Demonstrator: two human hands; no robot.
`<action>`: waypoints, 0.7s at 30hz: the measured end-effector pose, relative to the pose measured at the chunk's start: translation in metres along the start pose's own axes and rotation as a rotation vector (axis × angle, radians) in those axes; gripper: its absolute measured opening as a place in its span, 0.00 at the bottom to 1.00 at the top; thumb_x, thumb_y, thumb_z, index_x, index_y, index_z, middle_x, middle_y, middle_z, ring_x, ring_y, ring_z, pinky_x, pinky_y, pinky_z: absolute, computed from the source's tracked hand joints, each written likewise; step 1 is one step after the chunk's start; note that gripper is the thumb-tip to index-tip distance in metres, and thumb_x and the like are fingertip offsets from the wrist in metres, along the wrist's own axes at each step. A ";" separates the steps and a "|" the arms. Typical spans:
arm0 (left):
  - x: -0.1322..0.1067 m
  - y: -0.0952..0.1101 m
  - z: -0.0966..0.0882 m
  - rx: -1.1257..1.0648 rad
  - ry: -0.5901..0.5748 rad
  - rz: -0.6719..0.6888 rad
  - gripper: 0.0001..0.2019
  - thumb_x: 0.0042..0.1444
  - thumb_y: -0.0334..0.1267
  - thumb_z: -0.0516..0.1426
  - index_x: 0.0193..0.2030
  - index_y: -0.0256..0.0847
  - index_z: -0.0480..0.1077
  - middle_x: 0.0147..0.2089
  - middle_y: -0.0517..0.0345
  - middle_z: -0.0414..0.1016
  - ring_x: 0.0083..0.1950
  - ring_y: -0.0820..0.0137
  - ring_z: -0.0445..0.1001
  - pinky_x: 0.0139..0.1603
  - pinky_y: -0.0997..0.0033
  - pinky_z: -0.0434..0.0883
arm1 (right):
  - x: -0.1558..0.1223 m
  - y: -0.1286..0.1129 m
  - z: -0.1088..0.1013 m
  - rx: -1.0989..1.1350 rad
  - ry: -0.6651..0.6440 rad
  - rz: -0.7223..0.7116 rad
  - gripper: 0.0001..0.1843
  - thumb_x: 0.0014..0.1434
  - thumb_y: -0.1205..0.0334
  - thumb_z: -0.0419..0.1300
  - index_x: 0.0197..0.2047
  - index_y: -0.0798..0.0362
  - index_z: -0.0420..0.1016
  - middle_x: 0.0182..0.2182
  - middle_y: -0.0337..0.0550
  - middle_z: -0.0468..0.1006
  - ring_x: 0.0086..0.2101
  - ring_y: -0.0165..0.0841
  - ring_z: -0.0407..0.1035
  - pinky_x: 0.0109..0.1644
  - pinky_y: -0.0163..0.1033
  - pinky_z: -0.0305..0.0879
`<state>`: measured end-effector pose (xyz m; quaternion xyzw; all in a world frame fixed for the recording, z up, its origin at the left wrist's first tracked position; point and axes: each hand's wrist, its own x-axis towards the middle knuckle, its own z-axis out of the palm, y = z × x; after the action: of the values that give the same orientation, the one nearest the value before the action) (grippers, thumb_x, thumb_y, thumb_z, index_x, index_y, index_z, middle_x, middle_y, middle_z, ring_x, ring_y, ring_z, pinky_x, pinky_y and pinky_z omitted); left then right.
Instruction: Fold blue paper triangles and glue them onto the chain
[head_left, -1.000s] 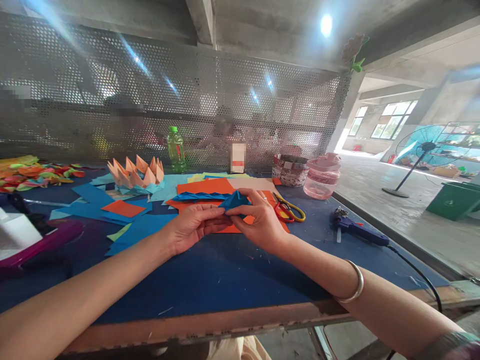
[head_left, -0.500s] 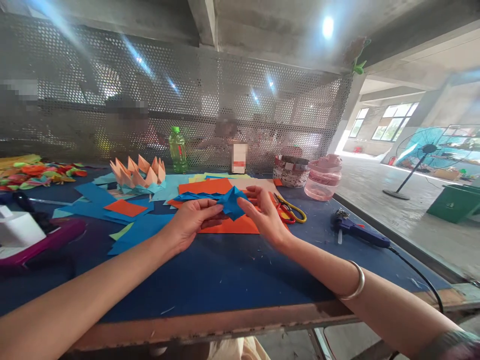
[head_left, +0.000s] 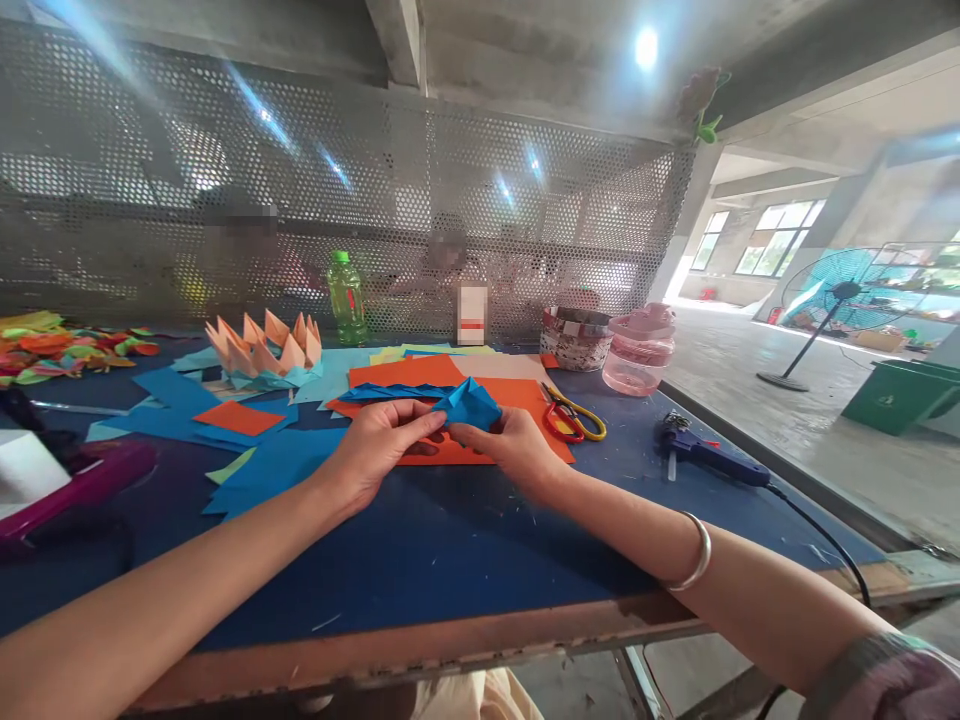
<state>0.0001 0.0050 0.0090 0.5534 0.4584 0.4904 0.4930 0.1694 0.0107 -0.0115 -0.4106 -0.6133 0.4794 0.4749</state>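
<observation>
A small piece of folded blue paper (head_left: 469, 405) sits between my hands, above the sheets on the table. My left hand (head_left: 379, 450) pinches its left corner with thumb and fingers. My right hand (head_left: 506, 450) grips its lower right side, and a metal bangle (head_left: 697, 552) circles that wrist. Beneath my hands lies a sheet of orange paper (head_left: 450, 455), with a pleated blue paper strip (head_left: 390, 392) on the stack just behind. Part of the orange sheet is hidden by my hands.
On the blue worktable (head_left: 450, 570) stand a paper lotus (head_left: 262, 350), a green bottle (head_left: 346, 300), a pink jar (head_left: 637, 352), red-handled scissors (head_left: 566, 420) and a blue glue gun (head_left: 705, 462). A perforated metal screen (head_left: 525, 200) stands behind, with a person beyond it.
My hands have come closer together and both now pinch the blue paper. Its spread, star-like folds from half a second ago have closed into a tighter shape.
</observation>
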 end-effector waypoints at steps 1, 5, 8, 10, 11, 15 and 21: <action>0.000 0.000 0.000 -0.009 -0.003 -0.009 0.10 0.42 0.41 0.69 0.27 0.39 0.77 0.28 0.58 0.77 0.33 0.68 0.74 0.37 0.69 0.72 | 0.001 0.001 0.000 -0.005 0.004 0.002 0.16 0.46 0.50 0.67 0.25 0.55 0.73 0.20 0.34 0.68 0.25 0.26 0.58 0.30 0.34 0.54; 0.001 0.001 -0.001 -0.095 -0.025 -0.096 0.09 0.42 0.39 0.70 0.28 0.38 0.78 0.28 0.58 0.78 0.32 0.70 0.74 0.37 0.71 0.72 | 0.002 0.001 -0.001 0.041 -0.006 -0.005 0.15 0.45 0.51 0.67 0.27 0.55 0.75 0.24 0.36 0.73 0.26 0.27 0.62 0.33 0.35 0.57; 0.004 0.000 -0.002 -0.186 -0.070 -0.178 0.08 0.44 0.37 0.69 0.30 0.37 0.79 0.28 0.57 0.78 0.32 0.72 0.74 0.37 0.73 0.71 | 0.001 0.001 0.000 0.104 -0.034 -0.022 0.17 0.42 0.50 0.69 0.28 0.55 0.75 0.25 0.36 0.74 0.27 0.27 0.61 0.34 0.35 0.57; 0.005 -0.002 -0.004 -0.226 -0.096 -0.212 0.07 0.45 0.36 0.68 0.31 0.37 0.79 0.28 0.56 0.78 0.31 0.72 0.74 0.37 0.74 0.71 | 0.001 0.001 0.000 0.110 -0.049 -0.031 0.18 0.42 0.50 0.70 0.28 0.54 0.75 0.25 0.35 0.73 0.26 0.27 0.61 0.34 0.35 0.57; 0.005 -0.004 -0.004 -0.236 -0.106 -0.220 0.06 0.46 0.36 0.68 0.31 0.36 0.79 0.28 0.56 0.78 0.31 0.73 0.74 0.37 0.75 0.70 | 0.001 0.000 0.000 0.105 -0.055 -0.034 0.18 0.42 0.49 0.70 0.28 0.54 0.75 0.24 0.35 0.72 0.26 0.27 0.61 0.34 0.35 0.57; 0.006 -0.007 -0.007 -0.240 -0.167 -0.210 0.07 0.45 0.37 0.69 0.29 0.36 0.79 0.29 0.56 0.77 0.31 0.73 0.72 0.38 0.74 0.70 | -0.001 -0.003 -0.002 0.101 -0.087 -0.045 0.19 0.41 0.47 0.70 0.26 0.54 0.75 0.24 0.34 0.71 0.27 0.27 0.62 0.34 0.35 0.57; 0.006 -0.002 -0.008 -0.149 -0.247 -0.137 0.13 0.40 0.42 0.72 0.31 0.38 0.79 0.30 0.57 0.77 0.33 0.72 0.72 0.37 0.73 0.68 | 0.001 -0.005 -0.005 0.025 -0.091 -0.040 0.18 0.43 0.47 0.68 0.23 0.53 0.72 0.20 0.33 0.67 0.25 0.26 0.59 0.29 0.33 0.53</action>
<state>-0.0072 0.0117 0.0080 0.5387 0.3935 0.4166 0.6176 0.1740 0.0114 -0.0060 -0.3704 -0.6362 0.4956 0.4610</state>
